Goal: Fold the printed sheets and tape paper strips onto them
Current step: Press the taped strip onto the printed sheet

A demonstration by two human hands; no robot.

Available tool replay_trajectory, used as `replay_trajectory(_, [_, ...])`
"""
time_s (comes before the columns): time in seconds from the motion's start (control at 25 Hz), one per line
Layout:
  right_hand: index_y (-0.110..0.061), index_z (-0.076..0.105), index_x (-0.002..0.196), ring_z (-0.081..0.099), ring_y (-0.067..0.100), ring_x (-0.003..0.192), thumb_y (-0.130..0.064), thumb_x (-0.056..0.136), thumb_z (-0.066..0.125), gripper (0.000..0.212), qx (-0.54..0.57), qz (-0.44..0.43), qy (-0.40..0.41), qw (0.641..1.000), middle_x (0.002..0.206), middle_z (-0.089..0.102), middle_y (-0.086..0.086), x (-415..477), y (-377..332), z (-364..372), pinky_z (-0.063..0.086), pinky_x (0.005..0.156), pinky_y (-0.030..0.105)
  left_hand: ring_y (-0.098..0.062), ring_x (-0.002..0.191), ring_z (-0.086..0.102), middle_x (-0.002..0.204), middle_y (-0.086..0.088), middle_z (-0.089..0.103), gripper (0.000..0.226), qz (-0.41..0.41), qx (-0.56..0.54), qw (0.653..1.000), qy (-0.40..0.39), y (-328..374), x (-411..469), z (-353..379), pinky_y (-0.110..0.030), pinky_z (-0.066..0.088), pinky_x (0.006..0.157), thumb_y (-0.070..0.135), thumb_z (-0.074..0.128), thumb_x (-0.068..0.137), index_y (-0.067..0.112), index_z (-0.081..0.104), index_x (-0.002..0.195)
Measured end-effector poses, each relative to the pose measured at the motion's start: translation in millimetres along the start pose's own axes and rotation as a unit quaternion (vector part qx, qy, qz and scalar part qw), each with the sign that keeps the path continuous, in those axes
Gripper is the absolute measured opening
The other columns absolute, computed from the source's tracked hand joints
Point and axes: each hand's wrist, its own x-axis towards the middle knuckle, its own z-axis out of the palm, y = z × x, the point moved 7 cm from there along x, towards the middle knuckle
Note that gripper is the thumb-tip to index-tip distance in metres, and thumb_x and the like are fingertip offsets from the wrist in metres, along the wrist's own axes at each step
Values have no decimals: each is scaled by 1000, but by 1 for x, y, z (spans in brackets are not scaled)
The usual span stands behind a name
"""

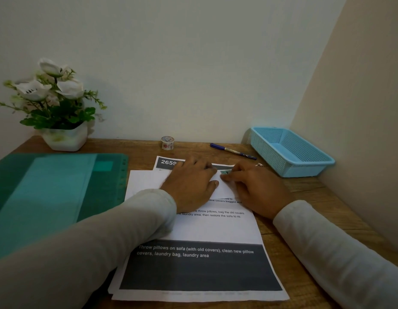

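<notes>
Slippage is the risk: both hands, left hand [191,186] flat with fingers together and right hand [249,186] pinching the fold's corner, could skew the printed sheet [200,230]'s crease.

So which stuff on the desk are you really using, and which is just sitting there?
Using: both hands, left and right; printed sheets; small paper strip; tape roll.
Just sitting: flower pot; green folder; blue pen; blue basket.

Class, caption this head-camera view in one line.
Both hands, left hand and right hand, press a paper strip onto printed sheets.
</notes>
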Motion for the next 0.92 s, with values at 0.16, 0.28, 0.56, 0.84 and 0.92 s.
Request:
replay_trajectory(0.16, [-36,60,141,59,16,89,-35,105,46,39,-27,32,7,999,121,57,-5,1,1,5,50,71,31,-22,136,34,152,4,41,52,1,2,1000,0,1,1,1,-45,34,112,49,33,105,25,43,150])
replay_trajectory(0.28, [-34,56,144,54,14,86,-38,106,41,41,-50,69,-7,996,122,55,-1,3,3,5,43,68,29,-22,136,34,152,4,41,52,-2,3,1000,2,1,-1,0,-45,34,112,48,33,105,25,43,150])
replay_trajectory(0.56, [-23,72,115,57,12,82,-46,106,41,40,-86,98,-8,991,114,56,-3,-1,5,-1,53,73,30,-22,137,32,153,5,38,52,-6,1,1000,-6,1,-1,-1,-46,32,112,48,33,105,25,42,151])
replay_trajectory(0.84, [-24,73,118,62,15,84,-36,103,55,27,-2,49,31,998,114,62,-5,-1,4,0,43,63,26,-22,135,35,150,5,41,51,-7,0,1000,0,0,-1,0,-46,34,111,48,33,105,25,44,149])
replay_trajectory(0.92, [-27,70,128,63,17,86,-34,103,53,31,9,49,32,998,118,61,-4,0,5,3,38,64,26,-22,135,35,150,4,41,51,-6,5,1000,1,1,-2,0,-46,34,111,48,33,105,25,44,149])
